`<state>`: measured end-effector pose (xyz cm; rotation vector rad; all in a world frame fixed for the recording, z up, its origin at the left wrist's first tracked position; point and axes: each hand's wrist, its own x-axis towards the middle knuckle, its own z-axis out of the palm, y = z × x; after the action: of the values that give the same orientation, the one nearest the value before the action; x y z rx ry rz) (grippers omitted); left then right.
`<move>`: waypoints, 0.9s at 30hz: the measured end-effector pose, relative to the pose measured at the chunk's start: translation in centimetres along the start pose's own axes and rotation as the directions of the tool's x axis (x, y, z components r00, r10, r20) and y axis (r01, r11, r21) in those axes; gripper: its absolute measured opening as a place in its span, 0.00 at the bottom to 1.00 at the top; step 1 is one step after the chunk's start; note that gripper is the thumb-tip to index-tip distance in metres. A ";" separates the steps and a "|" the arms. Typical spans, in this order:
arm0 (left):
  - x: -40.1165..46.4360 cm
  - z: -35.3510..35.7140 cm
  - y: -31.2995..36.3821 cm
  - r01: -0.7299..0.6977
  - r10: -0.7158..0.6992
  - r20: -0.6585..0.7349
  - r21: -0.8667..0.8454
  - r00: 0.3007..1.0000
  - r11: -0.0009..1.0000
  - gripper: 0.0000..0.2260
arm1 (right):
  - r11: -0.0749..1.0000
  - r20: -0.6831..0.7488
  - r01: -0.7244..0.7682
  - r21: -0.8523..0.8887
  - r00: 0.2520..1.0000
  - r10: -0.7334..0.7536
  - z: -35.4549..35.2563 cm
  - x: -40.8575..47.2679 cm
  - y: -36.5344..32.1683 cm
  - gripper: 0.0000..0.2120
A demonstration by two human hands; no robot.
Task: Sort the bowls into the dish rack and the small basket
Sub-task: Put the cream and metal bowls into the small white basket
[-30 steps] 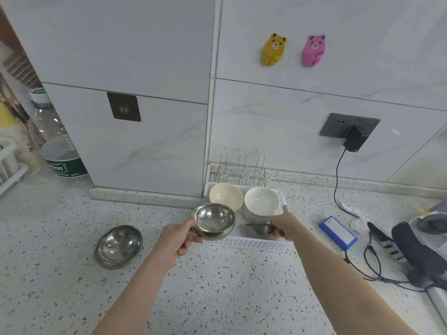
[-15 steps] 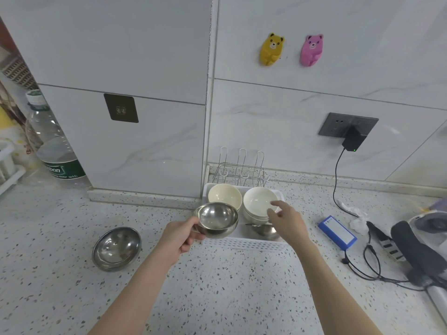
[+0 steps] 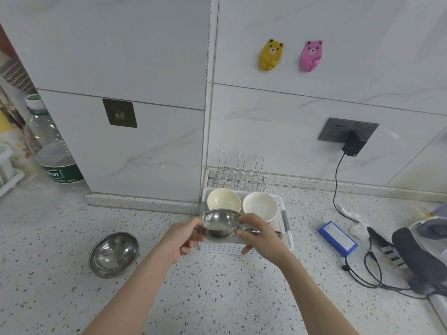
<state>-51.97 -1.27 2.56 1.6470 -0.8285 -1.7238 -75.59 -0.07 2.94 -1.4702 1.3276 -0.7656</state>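
Steel bowls number three: one (image 3: 113,254) lies on the bench well left of the left hand (image 3: 180,240), one (image 3: 220,223) is pinched at its rim by both hands' curled fingers, and a third (image 3: 251,231) peeks from behind the right hand (image 3: 260,236). Two white bowls (image 3: 224,199) (image 3: 259,206) sit in the white basket (image 3: 287,235) just beyond the grip, one wire rack (image 3: 239,174) behind them.

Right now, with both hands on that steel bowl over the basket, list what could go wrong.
1. The steel bowl is held only at its rim by the left hand and right hand; it may slip onto the white bowls below.
2. The small basket already looks crowded, so the bowl may sit tilted.
3. The wire dish rack holds nothing; the sorting may go wrong.
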 end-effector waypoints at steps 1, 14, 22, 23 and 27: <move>0.0 0.1 0.1 0.003 -0.003 -0.015 0.016 1.000 1.000 0.13 | 1.000 0.003 0.005 0.021 1.000 -0.005 0.0 0.2 0.0 0.09; 1.5 1.8 0.8 -0.349 0.401 -0.086 0.351 0.912 0.869 0.08 | 0.989 -0.040 -0.086 -0.118 0.996 0.082 -0.6 2.4 0.5 0.10; 2.3 2.1 1.5 -0.372 0.375 0.073 0.402 0.924 0.837 0.15 | 0.971 -0.079 -0.180 -0.154 0.982 0.170 -1.3 4.7 0.9 0.13; 2.5 2.0 1.5 -0.371 0.373 0.080 0.415 0.924 0.831 0.16 | 0.967 -0.078 -0.180 -0.179 0.983 0.168 -1.3 5.0 0.9 0.13; 3.7 2.0 1.4 -0.360 0.362 0.097 0.502 0.927 0.786 0.14 | 0.941 -0.053 -0.200 -0.272 0.980 0.193 -1.2 5.9 1.1 0.16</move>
<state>-54.13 -4.97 1.40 1.6633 -1.5979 -1.2878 -75.87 -5.97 1.46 -1.5164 1.6244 -0.4847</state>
